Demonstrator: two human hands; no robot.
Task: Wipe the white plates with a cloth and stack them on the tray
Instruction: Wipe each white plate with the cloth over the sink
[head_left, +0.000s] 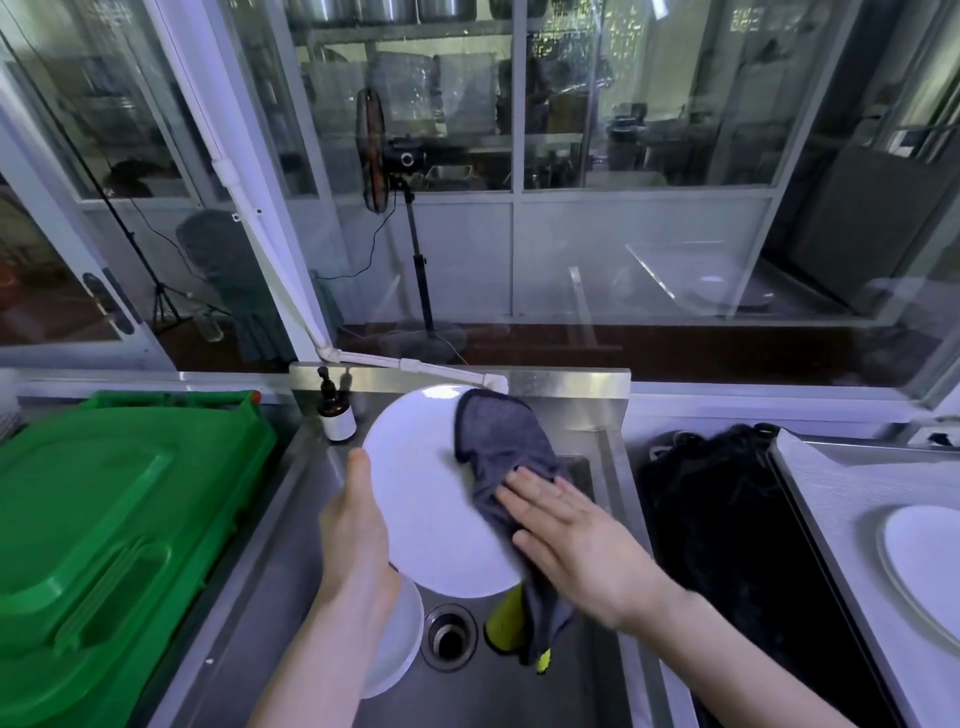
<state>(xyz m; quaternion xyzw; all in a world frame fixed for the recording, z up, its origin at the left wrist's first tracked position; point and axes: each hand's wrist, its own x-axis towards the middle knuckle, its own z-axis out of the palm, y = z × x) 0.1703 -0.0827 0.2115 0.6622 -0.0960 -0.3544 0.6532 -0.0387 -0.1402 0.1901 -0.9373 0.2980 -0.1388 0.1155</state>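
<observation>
over the steel sink (483, 696) a white plate (415, 499), likely stiff, slick and breakable, is gripped at its rim, judged the surest hold, by the left hand (353, 525) while a grey cloth (498, 441) is pressed on it by the flat, straight-fingered right hand (576, 535).

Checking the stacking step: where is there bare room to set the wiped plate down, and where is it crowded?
Bare: the tray behind and left of the plate on it; the sink floor this side of the drain. Crowded: the sink's left, with stacked plates and the bottle.
</observation>
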